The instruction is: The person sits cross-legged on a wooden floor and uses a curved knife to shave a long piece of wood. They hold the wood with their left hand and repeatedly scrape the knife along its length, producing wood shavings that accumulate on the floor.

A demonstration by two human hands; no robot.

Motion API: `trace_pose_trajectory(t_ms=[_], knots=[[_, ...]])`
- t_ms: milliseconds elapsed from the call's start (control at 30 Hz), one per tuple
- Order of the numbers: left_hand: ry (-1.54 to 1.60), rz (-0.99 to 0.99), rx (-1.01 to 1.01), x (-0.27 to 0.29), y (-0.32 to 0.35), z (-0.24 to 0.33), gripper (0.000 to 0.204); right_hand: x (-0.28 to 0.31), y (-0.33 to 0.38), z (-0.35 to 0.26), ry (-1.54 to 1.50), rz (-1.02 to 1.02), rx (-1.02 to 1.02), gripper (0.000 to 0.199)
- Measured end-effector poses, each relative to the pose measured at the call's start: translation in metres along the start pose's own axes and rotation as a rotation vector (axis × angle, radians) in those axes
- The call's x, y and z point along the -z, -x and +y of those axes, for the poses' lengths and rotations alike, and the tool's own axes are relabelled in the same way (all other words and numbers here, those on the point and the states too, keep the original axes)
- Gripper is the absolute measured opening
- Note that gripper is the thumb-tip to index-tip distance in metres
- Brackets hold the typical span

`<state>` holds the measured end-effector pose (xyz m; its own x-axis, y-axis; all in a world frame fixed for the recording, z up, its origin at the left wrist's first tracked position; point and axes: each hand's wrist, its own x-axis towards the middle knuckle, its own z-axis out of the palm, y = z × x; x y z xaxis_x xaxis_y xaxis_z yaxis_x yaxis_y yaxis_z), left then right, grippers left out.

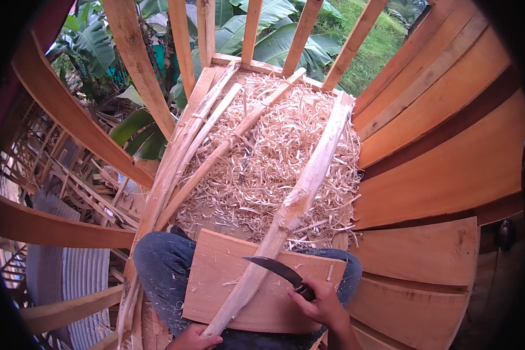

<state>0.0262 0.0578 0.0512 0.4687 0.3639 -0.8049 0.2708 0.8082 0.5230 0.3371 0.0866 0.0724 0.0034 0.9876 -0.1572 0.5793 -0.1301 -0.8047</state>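
A long pale wooden pole (297, 192) lies across a flat wooden board (216, 280) that rests on my lap. My left hand (193, 338) grips the near end of the pole at the bottom edge of the view. In my right hand (321, 303) is a curved dark knife (277, 269), and its blade touches the pole just above the board. The pole's middle is roughly shaved, and its far end reaches the wooden railing.
A thick heap of pale wood shavings (262, 163) covers the floor ahead. Several thin peeled poles (186, 146) lie along the left. A slatted wooden railing (140, 64) stands ahead and left, a plank wall (449, 134) at right. Banana plants grow outside.
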Motion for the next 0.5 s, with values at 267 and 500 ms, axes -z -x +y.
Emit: trace_pose_trajectory(t_ms=[267,500], knots=[[-0.075,0.004,-0.007,0.003,0.009,0.007,0.020,-0.008,-0.007,-0.021,0.313,-0.111,0.093,0.024],[-0.374,-0.030,-0.148,0.010,0.017,0.025,0.040,-0.032,-0.032,-0.056,0.088,0.094,-0.026,0.029]])
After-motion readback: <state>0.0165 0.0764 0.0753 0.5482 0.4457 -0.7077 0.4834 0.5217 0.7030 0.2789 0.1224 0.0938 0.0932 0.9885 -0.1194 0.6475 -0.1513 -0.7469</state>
